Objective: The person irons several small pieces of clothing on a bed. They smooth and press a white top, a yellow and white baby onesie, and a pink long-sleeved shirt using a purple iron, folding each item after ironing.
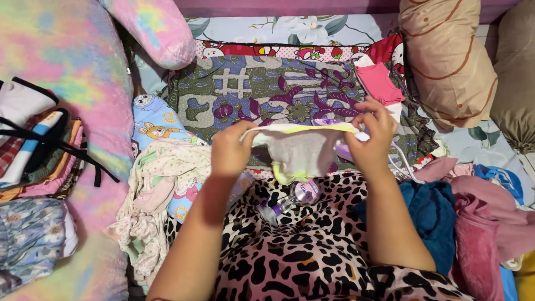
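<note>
A small grey garment (301,150) with yellow-green trim hangs stretched between my two hands, above my lap. My left hand (231,150) pinches its left end; my right hand (372,140) pinches its right end, where a bit of purple shows. Below the garment a small clear bottle with a purple cap (292,199) lies on the leopard-print cloth (301,251) over my lap. Beyond my hands a green and purple patterned cloth (267,92) is spread flat.
A stack of folded clothes (39,150) sits on a pastel fleece blanket (72,56) at left. Crumpled light clothes (161,189) lie beside my left arm. Blue and pink clothes (473,217) pile up at right. Brown pillows (446,56) stand at back right.
</note>
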